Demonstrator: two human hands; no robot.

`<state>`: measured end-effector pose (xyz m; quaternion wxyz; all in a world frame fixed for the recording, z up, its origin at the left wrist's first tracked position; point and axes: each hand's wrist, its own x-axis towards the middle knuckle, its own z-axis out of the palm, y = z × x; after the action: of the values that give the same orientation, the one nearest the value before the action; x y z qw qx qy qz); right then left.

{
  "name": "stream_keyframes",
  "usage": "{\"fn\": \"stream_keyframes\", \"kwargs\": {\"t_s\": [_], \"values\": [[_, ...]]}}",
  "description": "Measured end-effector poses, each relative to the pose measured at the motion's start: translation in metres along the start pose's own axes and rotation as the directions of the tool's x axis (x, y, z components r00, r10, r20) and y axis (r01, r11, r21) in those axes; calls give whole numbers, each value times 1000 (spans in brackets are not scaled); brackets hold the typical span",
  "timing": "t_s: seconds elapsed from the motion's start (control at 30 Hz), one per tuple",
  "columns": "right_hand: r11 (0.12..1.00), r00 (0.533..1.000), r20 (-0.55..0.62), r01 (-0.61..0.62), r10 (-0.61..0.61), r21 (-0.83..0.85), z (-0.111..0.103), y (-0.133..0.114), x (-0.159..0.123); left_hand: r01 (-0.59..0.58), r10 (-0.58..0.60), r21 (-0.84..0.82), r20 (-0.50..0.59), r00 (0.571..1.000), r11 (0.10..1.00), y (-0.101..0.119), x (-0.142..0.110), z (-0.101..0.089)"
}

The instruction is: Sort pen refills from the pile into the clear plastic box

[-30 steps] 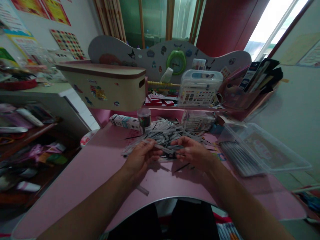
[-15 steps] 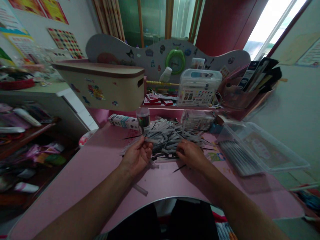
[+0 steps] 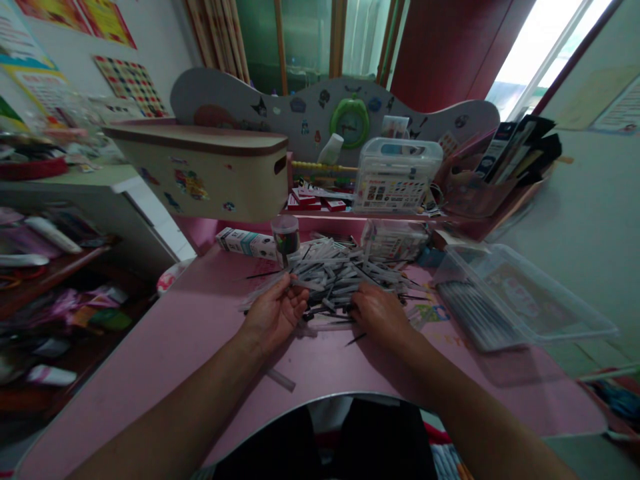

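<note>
Refills (image 3: 340, 275) heap on the worktop (image 3: 150, 380); left hand (image 3: 274, 317) half-curls, right hand (image 3: 380, 313) presses in, grips unclear; a careless sweep could knock some off its edge.

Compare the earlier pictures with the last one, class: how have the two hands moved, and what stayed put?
The left hand and right hand have moved apart. Earlier they met over the pile of refills, pinching one between them. Now the left hand lies open, palm up, at the pile's left edge, and the right hand has come down onto its front. The jar and clear box stayed put.
</note>
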<state>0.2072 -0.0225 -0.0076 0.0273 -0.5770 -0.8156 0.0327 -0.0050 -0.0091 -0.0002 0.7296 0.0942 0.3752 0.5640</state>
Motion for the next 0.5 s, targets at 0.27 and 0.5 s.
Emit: {"fn": "stream_keyframes", "kwargs": {"t_s": [0.27,0.5], "values": [[999,999,-13,37,-37,-9,2,-2,1,9,-9,-1,23,1000,1000,-1,0,0],[996,996,-7,87,-87,13,-1,-2,-2,9,-9,10,15,1000,1000,-1,0,0]]}}
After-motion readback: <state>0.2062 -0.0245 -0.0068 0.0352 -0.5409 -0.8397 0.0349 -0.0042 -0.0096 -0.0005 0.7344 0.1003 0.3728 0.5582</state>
